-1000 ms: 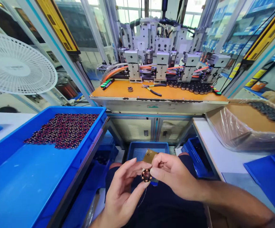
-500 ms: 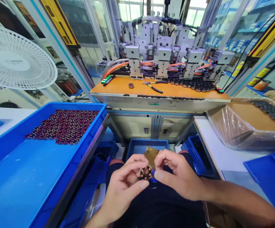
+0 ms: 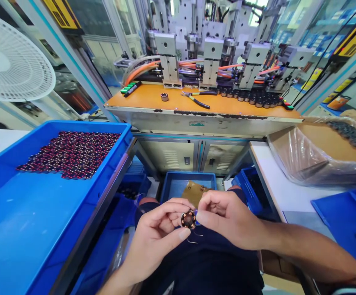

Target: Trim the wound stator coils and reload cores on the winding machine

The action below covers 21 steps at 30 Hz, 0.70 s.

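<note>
Pliers (image 3: 196,98) on bench (image 3: 153,98) — blue tray (image 3: 58,229) alongside

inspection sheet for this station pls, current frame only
Surface: orange bench worn along its front edge; white table at right.
Job's things: small wound coil pinched between left hand and right hand; thin wire ends hang below it.
Clutter: pliers, loose ring, markers on bench.
Grippers: both hands closed on coil.
Cables: orange hoses at machine.
Surroundings: blue tray holding coils, fan, bagged box, floor bin.
</note>
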Available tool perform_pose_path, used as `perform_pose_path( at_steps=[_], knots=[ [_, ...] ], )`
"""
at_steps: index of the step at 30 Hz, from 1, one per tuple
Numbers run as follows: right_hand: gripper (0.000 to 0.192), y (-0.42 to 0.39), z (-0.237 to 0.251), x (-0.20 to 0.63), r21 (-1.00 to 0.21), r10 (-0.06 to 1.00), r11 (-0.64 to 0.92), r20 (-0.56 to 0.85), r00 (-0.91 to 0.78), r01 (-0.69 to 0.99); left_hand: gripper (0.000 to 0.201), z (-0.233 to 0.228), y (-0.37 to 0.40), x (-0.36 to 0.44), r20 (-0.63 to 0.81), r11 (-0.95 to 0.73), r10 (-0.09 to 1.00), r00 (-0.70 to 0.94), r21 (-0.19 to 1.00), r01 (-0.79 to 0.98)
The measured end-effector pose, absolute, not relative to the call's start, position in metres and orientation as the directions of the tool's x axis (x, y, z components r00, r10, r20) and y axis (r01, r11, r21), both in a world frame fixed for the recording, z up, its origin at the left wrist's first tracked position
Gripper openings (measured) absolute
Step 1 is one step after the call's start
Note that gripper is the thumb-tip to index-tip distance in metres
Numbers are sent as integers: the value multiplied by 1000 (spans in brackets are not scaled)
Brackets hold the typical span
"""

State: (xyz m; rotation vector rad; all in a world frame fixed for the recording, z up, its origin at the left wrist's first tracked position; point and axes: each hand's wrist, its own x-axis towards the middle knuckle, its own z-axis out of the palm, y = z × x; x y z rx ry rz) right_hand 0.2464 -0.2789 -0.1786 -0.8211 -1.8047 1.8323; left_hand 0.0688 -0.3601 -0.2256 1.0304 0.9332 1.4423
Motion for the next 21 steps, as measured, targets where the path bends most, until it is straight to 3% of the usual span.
perform_pose_path(
  at_steps=[4,7,9,12,16,18,21],
  knots=[
    [17,-276,-178,255,-990,647,-10,-114,-754,141,21,-222,-361,69,45,-58,998,-46,932,-358],
    [19,-266,-170,264,-971,619,129,-80,-781,202,24,-217,-363,68,-50,25,998,-43,887,-460],
    [15,-258,-162,264,-952,582,265,28,-813,156,26,-216,-362,67,-77,77,997,20,872,-483],
    [17,-249,-155,253,-903,443,429,200,-874,11,27,-215,-359,67,-78,153,981,177,875,-459],
    [7,-243,-157,235,-869,244,491,204,-948,-61,22,-213,-359,69,-107,230,952,286,870,-437],
    [7,-243,-160,230,-860,260,507,209,-943,-51,23,-213,-360,70,-100,227,952,290,865,-448],
    [12,-250,-162,231,-862,380,507,217,-899,6,29,-213,-363,70,-61,173,968,242,862,-477]
  ],
)
